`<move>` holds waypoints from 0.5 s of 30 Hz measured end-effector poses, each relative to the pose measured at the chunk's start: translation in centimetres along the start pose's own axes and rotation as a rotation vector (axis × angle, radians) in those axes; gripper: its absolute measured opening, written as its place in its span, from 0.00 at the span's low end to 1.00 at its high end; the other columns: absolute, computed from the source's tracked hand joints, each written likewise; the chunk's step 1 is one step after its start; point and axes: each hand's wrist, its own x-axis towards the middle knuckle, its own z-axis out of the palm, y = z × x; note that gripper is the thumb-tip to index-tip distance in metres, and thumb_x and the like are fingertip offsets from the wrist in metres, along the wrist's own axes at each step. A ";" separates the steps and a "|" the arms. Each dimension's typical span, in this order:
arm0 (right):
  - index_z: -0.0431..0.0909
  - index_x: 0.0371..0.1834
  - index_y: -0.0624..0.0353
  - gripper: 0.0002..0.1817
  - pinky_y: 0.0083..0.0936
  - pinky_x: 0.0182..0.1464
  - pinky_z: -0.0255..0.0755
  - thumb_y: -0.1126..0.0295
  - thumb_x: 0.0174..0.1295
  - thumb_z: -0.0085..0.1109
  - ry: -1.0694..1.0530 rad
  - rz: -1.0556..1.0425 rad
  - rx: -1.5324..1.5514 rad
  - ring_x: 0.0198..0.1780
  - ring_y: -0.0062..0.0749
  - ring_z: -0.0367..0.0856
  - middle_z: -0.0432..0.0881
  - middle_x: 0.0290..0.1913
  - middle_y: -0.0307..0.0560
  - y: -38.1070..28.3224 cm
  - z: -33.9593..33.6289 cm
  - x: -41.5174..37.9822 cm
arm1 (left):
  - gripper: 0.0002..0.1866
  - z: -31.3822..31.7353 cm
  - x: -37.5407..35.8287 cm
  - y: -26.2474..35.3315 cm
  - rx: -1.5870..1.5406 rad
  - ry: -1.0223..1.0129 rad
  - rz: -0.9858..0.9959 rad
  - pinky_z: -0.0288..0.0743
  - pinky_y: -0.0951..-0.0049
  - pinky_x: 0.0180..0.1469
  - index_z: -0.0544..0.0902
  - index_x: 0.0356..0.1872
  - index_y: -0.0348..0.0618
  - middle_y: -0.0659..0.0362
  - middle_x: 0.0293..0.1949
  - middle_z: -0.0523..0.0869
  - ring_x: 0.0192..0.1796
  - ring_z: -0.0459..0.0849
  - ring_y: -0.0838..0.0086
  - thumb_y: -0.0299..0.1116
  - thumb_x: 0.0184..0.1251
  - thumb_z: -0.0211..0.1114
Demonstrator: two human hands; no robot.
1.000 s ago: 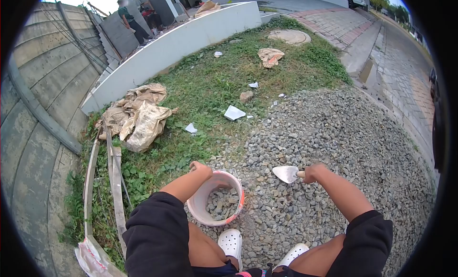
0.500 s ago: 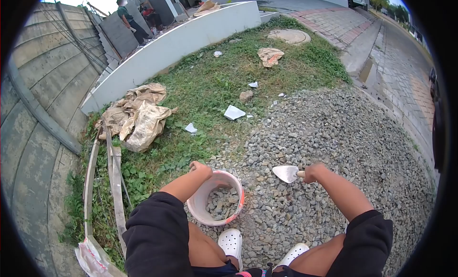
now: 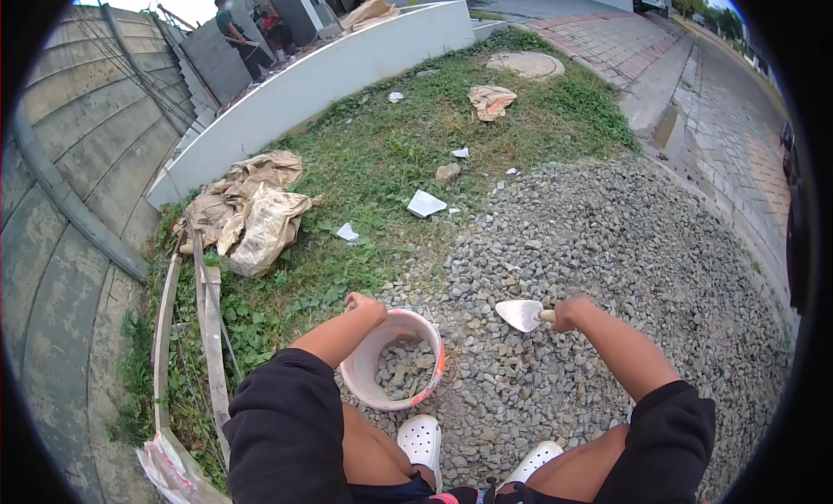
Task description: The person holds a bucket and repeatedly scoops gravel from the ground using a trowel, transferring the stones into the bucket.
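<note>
My right hand (image 3: 573, 314) is closed around the short wooden handle of a pointed trowel (image 3: 521, 315). Its pale metal blade points left, just over the gravel, with no stones visible on it. My left hand (image 3: 366, 310) grips the far left rim of a bucket (image 3: 350, 374). The bucket is whitish with orange-red marks on its side, and gravel (image 3: 404, 370) lies inside it. It stands in front of my left foot, at the left edge of a spread of grey crushed stone (image 3: 590, 244). My left fingertips are partly hidden.
Crumpled sacks (image 3: 260, 218) lie left on the grass, beside long boards (image 3: 213, 348) along a concrete wall (image 3: 69, 270). White shards (image 3: 425, 204) and a stone (image 3: 448, 173) lie ahead. Beyond a low white wall (image 3: 321, 92) stands a person (image 3: 239, 40). A paved road runs right.
My hands, the trowel and the bucket look the same as before. In the background, the person behind the low wall has shifted posture slightly, the arm now held further forward.
</note>
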 end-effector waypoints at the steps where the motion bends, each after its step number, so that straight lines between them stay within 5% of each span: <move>1: 0.86 0.59 0.50 0.26 0.37 0.60 0.77 0.50 0.61 0.63 -0.001 0.000 0.001 0.59 0.36 0.86 0.87 0.59 0.41 0.0 0.0 0.0 | 0.15 0.1 0.2 0.0 0.002 -0.007 -0.010 0.73 0.41 0.55 0.89 0.52 0.53 0.52 0.48 0.91 0.48 0.89 0.53 0.40 0.67 0.66; 5: 0.86 0.58 0.50 0.26 0.38 0.60 0.77 0.49 0.61 0.63 -0.010 0.010 0.003 0.59 0.36 0.86 0.87 0.58 0.41 0.1 0.2 0.1 | 0.16 -0.5 -1.3 -0.1 -0.016 0.027 -0.004 0.73 0.40 0.55 0.89 0.53 0.53 0.52 0.49 0.91 0.49 0.89 0.53 0.42 0.68 0.66; 7: 0.87 0.56 0.49 0.31 0.38 0.58 0.79 0.37 0.61 0.64 0.058 -0.025 -0.044 0.55 0.39 0.89 0.90 0.53 0.43 0.4 0.8 0.8 | 0.16 -0.4 -0.8 0.0 -0.005 0.006 -0.015 0.73 0.41 0.56 0.89 0.53 0.53 0.52 0.50 0.91 0.50 0.89 0.54 0.43 0.68 0.66; 11: 0.87 0.56 0.49 0.31 0.37 0.58 0.79 0.37 0.61 0.63 0.049 -0.030 -0.042 0.55 0.39 0.88 0.90 0.53 0.44 0.4 0.8 0.7 | 0.16 0.3 0.6 0.1 0.016 -0.010 -0.028 0.72 0.41 0.57 0.89 0.54 0.55 0.52 0.51 0.91 0.52 0.89 0.55 0.44 0.69 0.65; 13: 0.86 0.58 0.50 0.26 0.38 0.60 0.77 0.48 0.61 0.63 0.003 -0.007 -0.005 0.60 0.36 0.86 0.87 0.59 0.41 0.2 0.4 0.4 | 0.16 0.4 0.6 0.2 0.024 -0.010 -0.030 0.72 0.42 0.57 0.89 0.53 0.55 0.53 0.51 0.91 0.52 0.89 0.55 0.44 0.69 0.65; 15: 0.86 0.58 0.50 0.26 0.38 0.60 0.77 0.48 0.61 0.63 0.000 -0.008 -0.011 0.60 0.36 0.86 0.87 0.59 0.41 0.1 0.3 0.3 | 0.16 0.5 0.7 0.1 0.033 -0.009 -0.031 0.72 0.42 0.57 0.89 0.53 0.56 0.53 0.52 0.91 0.52 0.88 0.56 0.44 0.69 0.65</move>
